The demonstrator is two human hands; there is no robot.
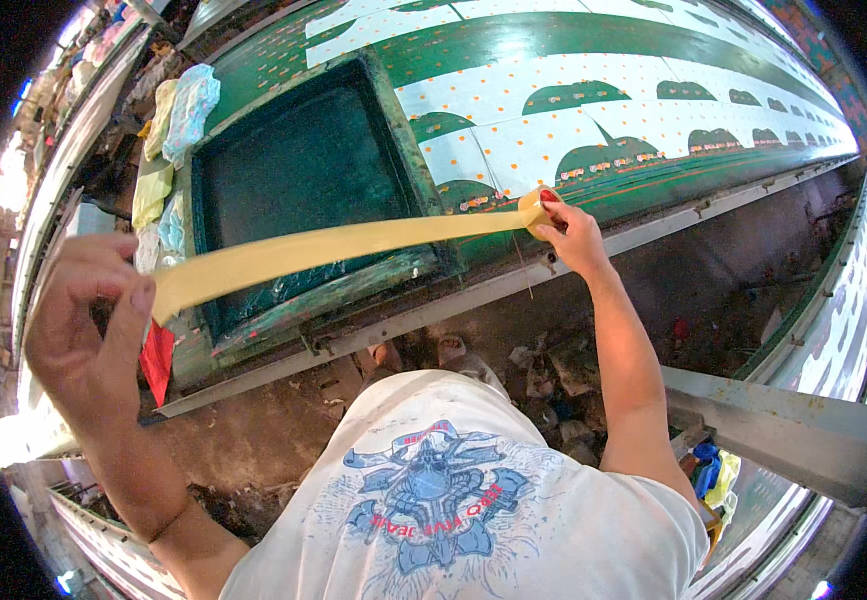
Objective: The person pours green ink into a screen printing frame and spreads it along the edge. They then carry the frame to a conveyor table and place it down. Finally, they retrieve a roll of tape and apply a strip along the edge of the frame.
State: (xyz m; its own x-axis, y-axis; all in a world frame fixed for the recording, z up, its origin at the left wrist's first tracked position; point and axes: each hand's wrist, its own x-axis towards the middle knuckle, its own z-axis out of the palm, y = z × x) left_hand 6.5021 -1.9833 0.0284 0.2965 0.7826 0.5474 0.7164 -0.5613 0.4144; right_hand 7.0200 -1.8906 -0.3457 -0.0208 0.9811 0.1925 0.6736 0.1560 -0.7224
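A long strip of tan adhesive tape [338, 248] stretches between my two hands, over the near part of a dark framed screen [298, 165]. My left hand [93, 320] pinches the strip's free end at the left, its thumb and fingers closed on it. At the other end my right hand [575, 238] grips the tape roll [533, 210], which shows a red inner core. The screen lies on a long green table [263, 80]. Beneath my left hand hangs a red triangular piece [157, 362] at the table's corner.
White printed fabric pieces [513, 80] with orange dots and green shapes run along the table to the right. Crumpled yellow and pale blue cloths [191, 108] lie beyond the screen's left edge. A metal rail [643, 232] borders the table's near side. Debris [563, 375] litters the floor.
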